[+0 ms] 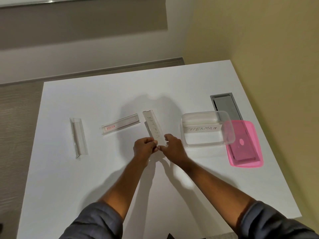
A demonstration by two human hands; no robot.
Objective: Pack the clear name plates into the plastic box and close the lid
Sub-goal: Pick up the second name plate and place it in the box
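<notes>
A clear name plate marked "BATMAN" [154, 127] is held at its near end by both my left hand [144, 149] and my right hand [173, 147], its far end pointing away over the table. The clear plastic box [208, 129] stands open to the right and holds a plate marked "SUPERMAN" [202, 129]. Its pink lid [245, 145] lies upturned beside it, partly under the box's right edge. Two more clear plates lie on the table: one with a red label [120, 126] left of centre, another [78, 137] further left.
The white table [86, 178] ends near the wall on the right. A grey cable hatch [226, 106] is set into the tabletop behind the box. Floor lies off the table's left edge.
</notes>
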